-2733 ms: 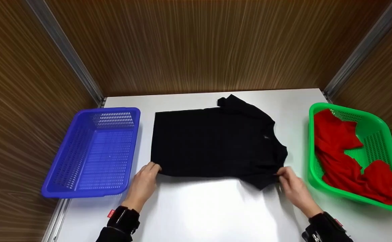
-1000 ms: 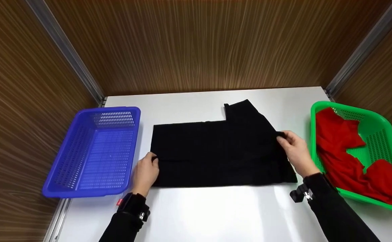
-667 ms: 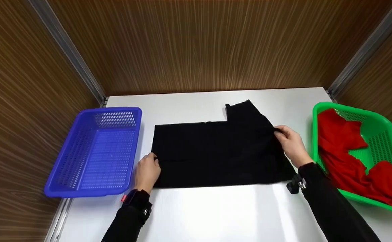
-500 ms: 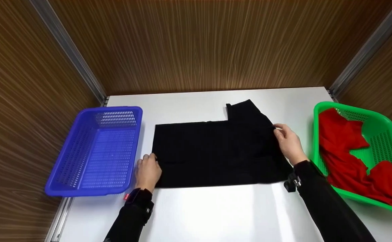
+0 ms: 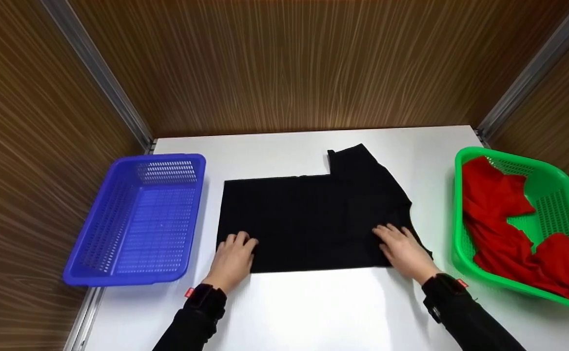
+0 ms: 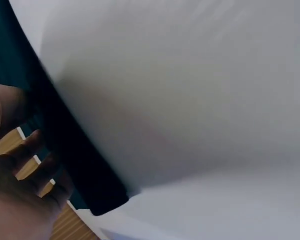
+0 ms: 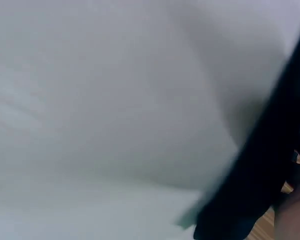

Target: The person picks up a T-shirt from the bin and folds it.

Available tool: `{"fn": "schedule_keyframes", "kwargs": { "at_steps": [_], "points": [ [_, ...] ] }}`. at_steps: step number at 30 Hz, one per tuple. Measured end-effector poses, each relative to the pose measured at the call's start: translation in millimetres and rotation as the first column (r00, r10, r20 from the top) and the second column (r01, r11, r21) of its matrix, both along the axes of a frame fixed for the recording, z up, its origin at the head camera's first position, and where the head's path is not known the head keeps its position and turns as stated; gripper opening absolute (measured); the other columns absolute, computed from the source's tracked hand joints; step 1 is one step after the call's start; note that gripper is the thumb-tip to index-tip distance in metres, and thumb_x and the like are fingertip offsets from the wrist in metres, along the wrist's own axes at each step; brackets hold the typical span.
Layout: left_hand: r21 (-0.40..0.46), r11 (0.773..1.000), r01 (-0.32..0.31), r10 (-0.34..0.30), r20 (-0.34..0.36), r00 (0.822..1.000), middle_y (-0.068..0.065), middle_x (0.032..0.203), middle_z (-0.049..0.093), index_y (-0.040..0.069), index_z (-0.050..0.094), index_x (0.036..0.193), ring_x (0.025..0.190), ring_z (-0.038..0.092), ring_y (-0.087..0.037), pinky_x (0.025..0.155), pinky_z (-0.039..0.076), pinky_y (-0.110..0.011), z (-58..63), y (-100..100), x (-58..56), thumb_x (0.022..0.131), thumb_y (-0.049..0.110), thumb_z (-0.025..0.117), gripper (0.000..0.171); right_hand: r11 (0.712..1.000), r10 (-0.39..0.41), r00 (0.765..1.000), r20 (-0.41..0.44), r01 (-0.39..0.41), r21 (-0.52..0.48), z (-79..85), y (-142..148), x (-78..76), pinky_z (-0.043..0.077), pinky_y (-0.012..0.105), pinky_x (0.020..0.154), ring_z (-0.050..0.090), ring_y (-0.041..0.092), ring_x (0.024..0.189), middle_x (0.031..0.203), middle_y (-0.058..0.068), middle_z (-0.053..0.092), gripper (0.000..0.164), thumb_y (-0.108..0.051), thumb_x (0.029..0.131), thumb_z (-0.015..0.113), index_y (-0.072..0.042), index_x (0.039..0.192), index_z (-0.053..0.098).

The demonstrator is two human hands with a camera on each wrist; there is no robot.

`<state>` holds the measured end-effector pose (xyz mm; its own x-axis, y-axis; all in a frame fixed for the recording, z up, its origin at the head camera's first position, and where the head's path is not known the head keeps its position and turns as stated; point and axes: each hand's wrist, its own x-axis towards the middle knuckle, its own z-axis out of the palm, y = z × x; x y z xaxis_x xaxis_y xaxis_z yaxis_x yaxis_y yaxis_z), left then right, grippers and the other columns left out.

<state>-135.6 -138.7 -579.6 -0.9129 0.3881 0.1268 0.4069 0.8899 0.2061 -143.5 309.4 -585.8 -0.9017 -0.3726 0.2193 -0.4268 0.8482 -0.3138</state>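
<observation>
A black T-shirt [image 5: 294,214] lies sideways on the white table, its hem to the left and its neckline to the right. One short sleeve sticks out at the far side, while the near edge runs nearly straight. My left hand [image 5: 233,256] rests on the near hem corner, fingers relaxed and spread. Near the neckline, my right hand [image 5: 403,248] lies on the cloth with its fingers extended. In the left wrist view, the left hand [image 6: 20,175] is beside the shirt's dark edge [image 6: 80,150]. The right wrist view shows the shirt's edge [image 7: 260,165] with the hand mostly cut off.
A blue plastic basket [image 5: 194,219] with nothing in it stands on the left. To the right, a green basket [image 5: 459,214] contains red cloth [image 5: 489,195]. Wood-grain panels [image 5: 284,68] border the white table [image 5: 313,312] at the back and sides.
The shirt came toward me and its near sleeve no longer sticks out. My right hand let go of the neckline and moved down onto the cloth; my left hand released the hem and shifted right.
</observation>
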Motion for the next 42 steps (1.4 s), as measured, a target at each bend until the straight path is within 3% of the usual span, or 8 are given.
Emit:
{"fn": "schedule_keyframes", "kwargs": {
  "at_steps": [8, 15, 20, 25, 29, 34, 38, 42],
  "points": [
    [-0.013, 0.999, -0.033, 0.034, 0.081, 0.996, -0.015, 0.146, 0.049, 0.011, 0.059, 0.141, 0.102, 0.061, -0.034, 0.071, 0.057, -0.043, 10.6, -4.3, -5.5, 0.092, 0.015, 0.077, 0.053, 0.991, -0.058, 0.971, -0.234, 0.085, 0.107, -9.8, -3.1, 0.2, 0.037, 0.076, 0.097, 0.061, 0.039, 0.092, 0.096, 0.015, 0.068, 0.054, -0.006, 0.093, 0.072, -0.002, 0.144, 0.054],
    [-0.061, 0.993, -0.097, 0.11, 0.27, 0.957, -0.014, 0.144, 0.048, 0.021, 0.036, 0.16, 0.096, 0.056, -0.031, 0.078, 0.053, -0.044, 13.6, -2.5, -17.5, 0.094, 0.028, 0.075, 0.076, 0.963, -0.186, 0.982, -0.03, 0.188, 0.191, 0.1, -14.0, -10.9, 0.032, 0.078, 0.1, 0.057, 0.047, 0.102, 0.106, 0.021, 0.069, 0.048, -0.018, 0.097, 0.07, -0.004, 0.14, 0.058],
    [-0.112, 0.989, -0.099, 0.121, 0.214, 0.969, -0.015, 0.129, 0.055, 0.015, 0.052, 0.149, 0.105, 0.048, -0.034, 0.089, 0.044, -0.047, 11.7, -5.3, -22.4, 0.091, 0.038, 0.076, 0.067, 0.973, -0.185, 0.983, -0.005, 0.184, 0.14, 3.9, -15.9, -20.2, 0.024, 0.08, 0.105, 0.044, 0.056, 0.127, 0.124, 0.027, 0.054, 0.025, -0.016, 0.089, 0.079, -0.005, 0.101, 0.059],
    [-0.098, 0.992, -0.081, 0.093, 0.131, 0.987, -0.016, 0.126, 0.053, 0.013, 0.065, 0.121, 0.119, 0.045, -0.039, 0.099, 0.038, -0.055, 10.8, -6.3, -22.6, 0.086, 0.04, 0.08, 0.047, 0.983, -0.133, 0.99, 0.037, 0.128, 0.13, 5.9, -14.4, -25.6, 0.016, 0.082, 0.108, 0.035, 0.065, 0.135, 0.14, 0.025, 0.055, 0.031, -0.008, 0.086, 0.078, -0.009, 0.084, 0.047],
    [-0.065, 0.996, -0.068, 0.076, 0.137, 0.988, -0.02, 0.142, 0.047, 0.01, 0.064, 0.11, 0.14, 0.037, -0.047, 0.113, 0.032, -0.065, 11.7, -7.2, -22.0, 0.086, 0.037, 0.081, 0.04, 0.986, -0.136, 0.99, 0.031, 0.132, 0.105, 5.7, -12.5, -28.8, 0.01, 0.085, 0.106, 0.054, 0.056, 0.12, 0.118, 0.022, 0.064, 0.035, -0.007, 0.083, 0.079, -0.005, 0.103, 0.051],
    [-0.052, 0.995, -0.085, 0.094, 0.184, 0.978, -0.02, 0.134, 0.054, 0.006, 0.058, 0.13, 0.127, 0.049, -0.045, 0.106, 0.04, -0.061, 13.1, -8.0, -22.3, 0.088, 0.037, 0.08, 0.057, 0.979, -0.176, 0.974, 0.142, 0.159, 0.125, 12.3, -11.3, -32.6, 0.006, 0.085, 0.107, 0.055, 0.052, 0.114, 0.122, 0.028, 0.066, 0.083, -0.011, 0.082, 0.076, -0.001, 0.153, 0.035],
    [-0.057, 0.991, -0.118, 0.128, 0.231, 0.965, -0.021, 0.133, 0.059, 0.008, 0.044, 0.15, 0.127, 0.049, -0.044, 0.111, 0.034, -0.062, 14.7, -7.6, -22.5, 0.089, 0.04, 0.078, 0.077, 0.973, -0.209, 0.925, 0.317, 0.164, 0.163, 20.4, -12.8, -38.0, 0.003, 0.083, 0.108, 0.05, 0.055, 0.123, 0.129, 0.033, 0.061, 0.09, -0.017, 0.084, 0.069, 0.006, 0.158, 0.023],
    [-0.082, 0.989, -0.123, 0.14, 0.245, 0.959, -0.021, 0.132, 0.063, 0.006, 0.047, 0.149, 0.131, 0.049, -0.044, 0.116, 0.025, -0.067, 15.3, -8.3, -21.0, 0.09, 0.043, 0.076, 0.075, 0.967, -0.235, 0.887, 0.398, 0.171, 0.19, 22.6, -13.7, -40.8, 0.003, 0.083, 0.108, 0.045, 0.058, 0.128, 0.135, 0.035, 0.057, 0.081, -0.025, 0.086, 0.067, 0.009, 0.152, 0.034]
  ]
}}
